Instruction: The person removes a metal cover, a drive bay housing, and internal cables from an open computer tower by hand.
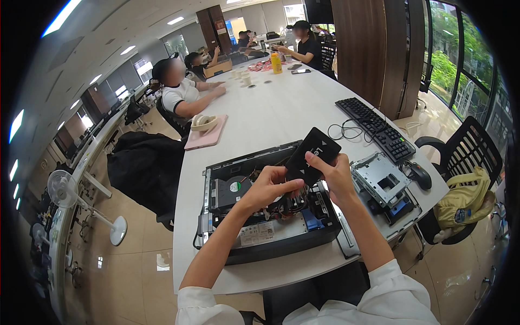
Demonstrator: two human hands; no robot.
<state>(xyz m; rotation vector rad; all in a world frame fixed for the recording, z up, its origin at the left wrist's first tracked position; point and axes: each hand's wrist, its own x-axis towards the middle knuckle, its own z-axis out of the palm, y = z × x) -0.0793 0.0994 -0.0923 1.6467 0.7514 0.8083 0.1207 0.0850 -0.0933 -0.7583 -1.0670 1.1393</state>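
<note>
A flat black solid-state drive [316, 145] is held tilted above an open desktop computer case [292, 246]. My right hand [337, 176] grips its right side, the thumb lying on the printed face. At the drive's lower left end, my left hand [271, 188] is closed, thumb and fingers pinching at the edge. Whether a cable plug is also between those fingers is hidden. Below both hands, the case shows a black fan housing [226, 193], bundled cables [292, 205] and a labelled metal power supply [257, 233].
Right of the case lies a metal drive bracket [382, 179], with a keyboard [376, 128] and mouse [420, 176] beyond. A pink folder [206, 132] bears headphones [203, 123]. A person [181, 89] sits at the left edge; others sit farther back. A yellow bottle [276, 63] stands far off.
</note>
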